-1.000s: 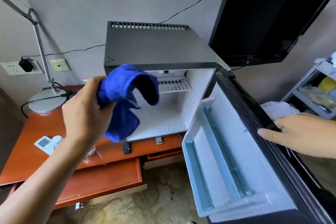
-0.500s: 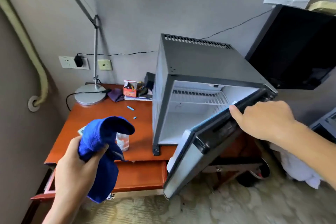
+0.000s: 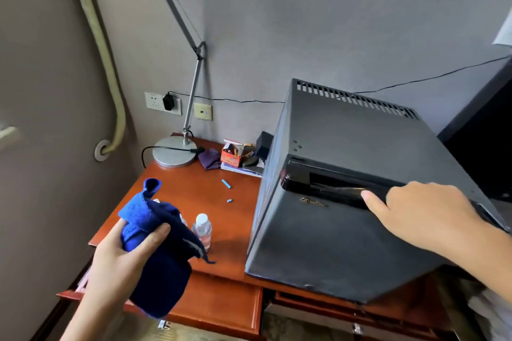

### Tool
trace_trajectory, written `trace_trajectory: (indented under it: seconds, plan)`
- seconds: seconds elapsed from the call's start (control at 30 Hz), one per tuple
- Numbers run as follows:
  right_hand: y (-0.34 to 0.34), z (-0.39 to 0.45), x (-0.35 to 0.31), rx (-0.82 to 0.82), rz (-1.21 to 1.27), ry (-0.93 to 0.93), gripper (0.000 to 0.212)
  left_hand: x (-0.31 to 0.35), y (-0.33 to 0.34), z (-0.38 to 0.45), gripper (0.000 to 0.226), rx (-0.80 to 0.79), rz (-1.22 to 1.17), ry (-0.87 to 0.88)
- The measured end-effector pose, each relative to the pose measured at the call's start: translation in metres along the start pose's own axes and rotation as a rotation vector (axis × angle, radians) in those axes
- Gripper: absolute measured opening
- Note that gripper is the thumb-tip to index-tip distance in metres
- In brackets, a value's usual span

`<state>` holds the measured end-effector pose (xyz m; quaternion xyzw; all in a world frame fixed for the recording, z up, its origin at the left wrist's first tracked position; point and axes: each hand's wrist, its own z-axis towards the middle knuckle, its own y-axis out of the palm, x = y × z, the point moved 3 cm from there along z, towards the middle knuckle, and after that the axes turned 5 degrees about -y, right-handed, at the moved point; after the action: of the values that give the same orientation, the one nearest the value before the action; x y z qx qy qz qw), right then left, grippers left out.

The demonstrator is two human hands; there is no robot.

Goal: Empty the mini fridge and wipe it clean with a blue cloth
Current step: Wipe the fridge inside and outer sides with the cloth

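The mini fridge (image 3: 346, 202) sits on the right end of the reddish wooden desk (image 3: 194, 202) with its door (image 3: 318, 241) shut flat against the body. The right hand (image 3: 426, 216) lies on the dark handle strip along the door's top edge, fingers fairly straight and pressing rather than curling round anything, which looks like the push that seats a door. The left hand (image 3: 124, 255) grips the blue cloth (image 3: 158, 252) bunched in a tight fist, held out over the desk's front edge, away from the fridge; to my eye the wiping is done and the cloth is merely being carried. A small clear water bottle (image 3: 203, 230) stands just beside the cloth on the desk, probably set there to empty the fridge. Farther back are a desk lamp (image 3: 174, 151) with its cord, a purple rag (image 3: 210, 159), an orange box (image 3: 234, 155) of small items and two little blue bits (image 3: 226, 184). Nothing blocks either hand; the bottle is the one thing the hanging cloth could knock.
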<state>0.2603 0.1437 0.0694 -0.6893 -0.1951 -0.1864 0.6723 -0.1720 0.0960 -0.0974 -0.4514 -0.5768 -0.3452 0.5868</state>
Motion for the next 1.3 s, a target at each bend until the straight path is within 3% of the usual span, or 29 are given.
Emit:
trace_trajectory:
  seconds: [0.07, 0.13, 0.27, 0.37, 0.5, 0.67, 0.8, 1.07, 1.2, 1.3]
  plan:
    - [-0.004, 0.006, 0.003, 0.029, -0.052, -0.009, 0.074, 0.002, 0.011, 0.002, 0.048, -0.021, -0.08, -0.028]
    - [-0.012, 0.014, 0.007, 0.16, -0.073, -0.012, 0.063, 0.006, 0.023, 0.006, 0.05, -0.057, -0.15, -0.05]
    - [-0.036, 0.042, 0.004, 0.349, 0.254, -0.081, 0.024, 0.011, 0.059, 0.027, 0.046, -0.195, -0.229, -0.076]
    - [-0.044, 0.068, -0.007, 0.338, 0.447, -0.126, 0.035, 0.021, 0.094, 0.045, 0.041, -0.314, -0.257, -0.007]
    - [-0.035, 0.099, -0.046, 0.157, 0.792, -0.107, 0.049, 0.045, 0.132, 0.071, 0.048, -0.404, -0.321, 0.102]
    - [-0.02, 0.106, -0.072, 0.304, 0.7, -0.057, 0.049, 0.074, 0.18, 0.09, 0.053, -0.569, -0.367, 0.18]
    - [-0.018, 0.107, -0.065, 0.327, 0.689, -0.031, 0.046, 0.092, 0.211, 0.083, 0.056, -0.704, -0.394, 0.25]
    - [-0.026, 0.107, -0.072, 0.325, 0.669, -0.04, 0.048, 0.094, 0.239, 0.079, 0.052, -0.623, -0.382, 0.314]
    - [-0.032, 0.108, -0.075, 0.33, 0.685, -0.04, 0.046, 0.122, 0.287, 0.153, 0.025, -0.539, -0.366, 0.291]
    - [-0.035, 0.109, -0.077, 0.333, 0.702, -0.02, 0.046, 0.141, 0.34, 0.231, 0.032, -0.498, -0.296, 0.202]
